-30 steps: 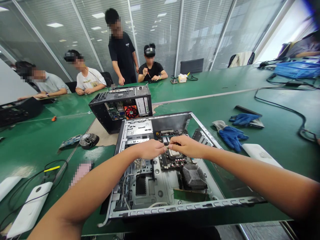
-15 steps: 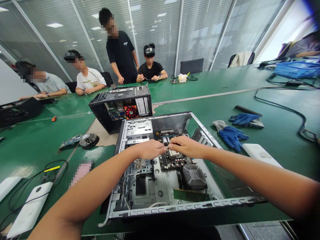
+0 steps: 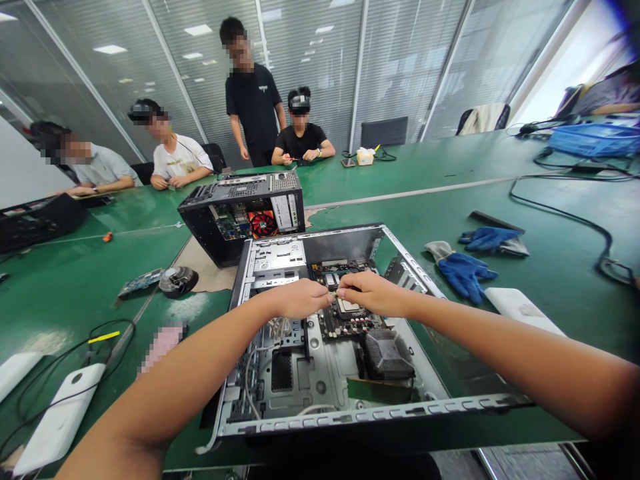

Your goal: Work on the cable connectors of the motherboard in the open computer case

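An open computer case (image 3: 290, 415) lies on its side in front of me, with a motherboard (image 3: 345, 327) inside. Over the board, my left hand (image 3: 303, 298) and my right hand (image 3: 373, 293) meet fingertip to fingertip beside the processor (image 3: 349, 306). Both hands are closed in a pinch. Whatever sits between the fingers is too small or hidden to name. Nearer to me in the case rests a heatsink (image 3: 387, 353), and a green circuit board (image 3: 380, 391) lies below it. Loose cables (image 3: 250, 380) run along the case's left side.
A second computer case (image 3: 245, 207) stands behind mine. To the right lie blue gloves (image 3: 467, 270) and a white power bank-like box (image 3: 523, 308). A round cooler (image 3: 177, 281) and a circuit board (image 3: 141, 284) lie left. Several people sit or stand across the green table (image 3: 430, 207).
My hands hold the same position over the motherboard. Across the table, the standing person has straightened up and shifted right; the seated person's hands have moved slightly.
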Available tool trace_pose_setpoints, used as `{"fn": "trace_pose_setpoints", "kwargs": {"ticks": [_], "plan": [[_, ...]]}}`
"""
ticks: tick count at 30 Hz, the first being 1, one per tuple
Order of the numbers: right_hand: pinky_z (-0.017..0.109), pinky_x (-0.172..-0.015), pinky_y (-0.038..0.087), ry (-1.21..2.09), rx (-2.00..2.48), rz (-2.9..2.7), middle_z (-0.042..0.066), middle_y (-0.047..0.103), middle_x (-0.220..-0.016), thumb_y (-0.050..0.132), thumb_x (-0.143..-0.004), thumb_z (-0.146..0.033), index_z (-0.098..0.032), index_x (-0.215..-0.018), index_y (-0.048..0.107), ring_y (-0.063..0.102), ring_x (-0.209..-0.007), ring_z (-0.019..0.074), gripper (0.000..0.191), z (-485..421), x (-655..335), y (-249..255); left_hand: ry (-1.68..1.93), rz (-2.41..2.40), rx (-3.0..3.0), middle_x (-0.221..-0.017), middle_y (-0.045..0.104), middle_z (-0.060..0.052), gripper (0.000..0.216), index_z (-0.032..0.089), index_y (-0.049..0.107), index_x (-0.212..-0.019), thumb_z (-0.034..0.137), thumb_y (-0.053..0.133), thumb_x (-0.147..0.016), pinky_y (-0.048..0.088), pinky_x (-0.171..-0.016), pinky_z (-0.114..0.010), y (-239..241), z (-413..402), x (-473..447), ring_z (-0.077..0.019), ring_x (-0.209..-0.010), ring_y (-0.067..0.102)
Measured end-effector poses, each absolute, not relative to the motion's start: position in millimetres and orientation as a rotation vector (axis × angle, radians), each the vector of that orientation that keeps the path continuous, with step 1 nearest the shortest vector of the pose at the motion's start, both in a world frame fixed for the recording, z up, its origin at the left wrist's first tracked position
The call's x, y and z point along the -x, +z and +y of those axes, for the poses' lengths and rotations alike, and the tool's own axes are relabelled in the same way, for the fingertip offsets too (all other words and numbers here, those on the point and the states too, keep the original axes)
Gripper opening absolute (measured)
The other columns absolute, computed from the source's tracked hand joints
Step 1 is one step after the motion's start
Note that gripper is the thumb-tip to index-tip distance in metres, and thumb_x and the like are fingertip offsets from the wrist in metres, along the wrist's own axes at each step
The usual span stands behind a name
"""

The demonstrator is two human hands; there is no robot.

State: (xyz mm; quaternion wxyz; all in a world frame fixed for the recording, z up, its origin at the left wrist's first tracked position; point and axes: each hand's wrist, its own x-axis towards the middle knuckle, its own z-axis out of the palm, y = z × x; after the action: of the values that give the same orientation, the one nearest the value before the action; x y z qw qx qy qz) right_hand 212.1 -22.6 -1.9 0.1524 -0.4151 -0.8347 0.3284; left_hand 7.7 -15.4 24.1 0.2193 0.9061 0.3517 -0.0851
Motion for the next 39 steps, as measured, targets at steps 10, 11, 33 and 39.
{"fn": "trace_pose_setpoints", "kwargs": {"ticks": [10,11,33,39], "plan": [[0.027,-0.059,0.032,0.941,1.209,-2.394,0.001,0.055,-0.066,0.047,-0.088,-0.035,-0.017,-0.073,0.056,0.045,-0.062,0.0132,0.025,-22.3,-211.2,-2.1,-0.245,0.963,-2.512,-0.069,0.055,-0.003,0.046,0.017,0.049,-0.069,0.044,0.024,-0.097,0.034,-0.059,-0.027,23.4,-15.2,-7.5,-0.0143,-0.061,0.047],[0.027,-0.059,0.032,0.94,1.207,-2.394,0.001,0.055,-0.066,0.047,-0.088,-0.035,-0.017,-0.073,0.056,0.045,-0.062,0.0134,0.025,-22.2,-211.2,-2.4,-0.245,0.961,-2.515,-0.068,0.054,-0.003,0.045,0.017,0.049,-0.069,0.043,0.024,-0.097,0.034,-0.059,-0.028,23.4,-15.2,-7.5,-0.0144,-0.061,0.047],[0.026,-0.059,0.03,0.954,1.206,-2.407,-0.001,0.047,-0.062,0.044,-0.088,-0.038,-0.019,-0.066,0.045,0.042,-0.062,0.0131,0.029,-23.3,-211.0,0.3,-0.256,0.964,-2.566,-0.071,0.058,-0.003,0.047,0.017,0.054,-0.072,0.041,0.023,-0.096,0.034,-0.061,-0.028,22.7,-15.2,-7.4,-0.0149,-0.063,0.048],[0.026,-0.059,0.03,0.955,1.214,-2.387,-0.001,0.05,-0.064,0.046,-0.087,-0.038,-0.018,-0.068,0.049,0.042,-0.061,0.0131,0.027,-23.5,-211.1,-0.6,-0.251,0.961,-2.569,-0.072,0.058,-0.004,0.046,0.017,0.055,-0.073,0.041,0.023,-0.096,0.034,-0.062,-0.028,22.1,-14.9,-7.1,-0.0155,-0.064,0.049]]}}
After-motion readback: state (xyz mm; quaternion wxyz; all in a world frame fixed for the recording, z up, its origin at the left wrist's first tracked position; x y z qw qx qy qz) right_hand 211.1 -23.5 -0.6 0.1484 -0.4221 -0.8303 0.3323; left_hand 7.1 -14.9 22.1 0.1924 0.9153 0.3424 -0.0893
